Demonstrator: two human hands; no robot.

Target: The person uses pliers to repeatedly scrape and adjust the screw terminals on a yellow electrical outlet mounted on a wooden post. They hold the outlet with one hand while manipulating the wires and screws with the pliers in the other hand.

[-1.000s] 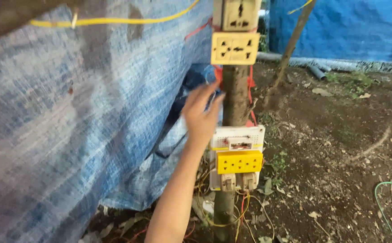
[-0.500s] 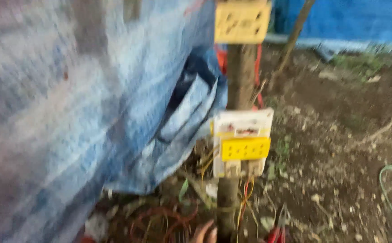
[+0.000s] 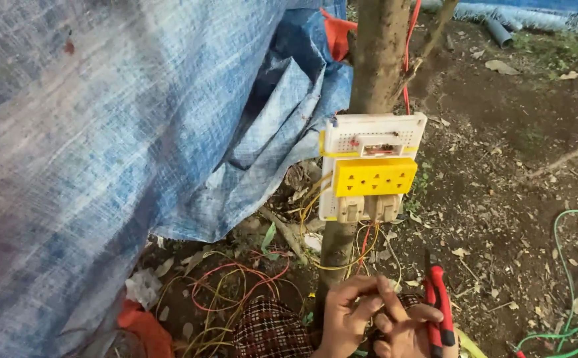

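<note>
**Fine wire work at base of trunk**

Left hand (image 3: 350, 311) sits low in the frame, thumb and fingertips pinched on what looks like a thin yellow wire (image 3: 342, 265) hanging from the white breadboard (image 3: 372, 136) strapped to the tree trunk (image 3: 375, 59). Right hand (image 3: 405, 331) is partly cut off at the bottom edge; its fingers curl around red-handled pliers (image 3: 438, 308), index touching the left hand. Judgement: keep the pinch close to the wire end, support it against the other hand, and avoid tugging the board's connections. A yellow socket block (image 3: 374, 176) is fixed over the breadboard. Loose red and yellow wires (image 3: 236, 285) lie on the soil beside a blue tarpaulin (image 3: 103, 132). No containers visible.
</note>
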